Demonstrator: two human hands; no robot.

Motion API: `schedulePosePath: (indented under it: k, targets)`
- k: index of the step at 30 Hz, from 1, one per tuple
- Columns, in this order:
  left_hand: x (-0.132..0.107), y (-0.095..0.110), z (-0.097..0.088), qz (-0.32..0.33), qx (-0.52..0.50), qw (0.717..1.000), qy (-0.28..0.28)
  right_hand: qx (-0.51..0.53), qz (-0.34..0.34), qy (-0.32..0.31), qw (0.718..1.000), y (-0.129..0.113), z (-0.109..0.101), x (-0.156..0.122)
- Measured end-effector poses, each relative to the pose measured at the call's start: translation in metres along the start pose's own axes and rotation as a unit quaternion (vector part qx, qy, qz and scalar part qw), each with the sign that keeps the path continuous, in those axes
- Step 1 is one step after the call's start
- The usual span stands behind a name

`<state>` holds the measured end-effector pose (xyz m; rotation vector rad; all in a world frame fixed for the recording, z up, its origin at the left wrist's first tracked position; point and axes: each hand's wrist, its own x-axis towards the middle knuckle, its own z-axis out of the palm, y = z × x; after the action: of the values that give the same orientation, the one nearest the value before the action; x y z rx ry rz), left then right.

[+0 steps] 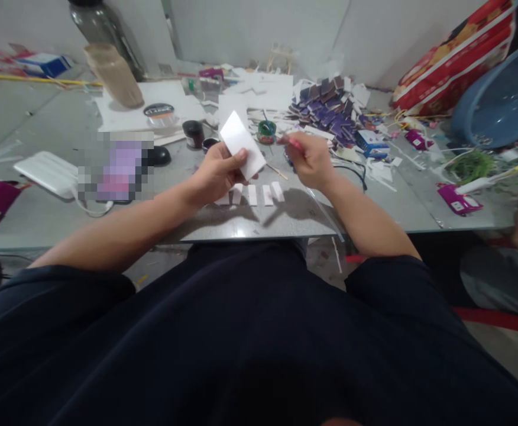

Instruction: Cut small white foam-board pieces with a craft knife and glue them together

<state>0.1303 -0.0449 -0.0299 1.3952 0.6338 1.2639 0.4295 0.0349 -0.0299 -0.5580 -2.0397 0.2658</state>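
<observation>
A white rectangular piece (242, 145), flat like card or foam board, is tilted up between the thumb and fingers of my left hand (219, 171). My right hand (312, 163) is closed around a small tool with a pink part (295, 142); its kind is too blurred to make out. The tool's dark end points left toward the white piece, a gap apart from it. Below both hands, several small white strips (252, 194) lie in a row near the table's front edge. A thin wooden stick (277, 172) lies between the hands.
Behind my hands stand a green jar (266, 131) and a dark jar (194, 135). A heap of purple and brown pieces (325, 109) lies at back right, near a blue basin (494, 97). At left are a phone (121, 168), white power bank (46, 173) and brown bottle (113, 76).
</observation>
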Motion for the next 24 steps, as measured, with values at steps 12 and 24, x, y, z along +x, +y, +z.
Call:
schedulePosePath:
  k: [12,24]
  targets:
    - [-0.005,0.006,0.0,-0.019,-0.015,0.998,-0.049,-0.1,-0.083,-0.118,0.984,-0.047,0.015,-0.011]
    - [-0.007,0.009,-0.002,-0.032,0.003,0.998,-0.051,-0.135,-0.113,-0.116,0.977,-0.055,0.015,-0.011]
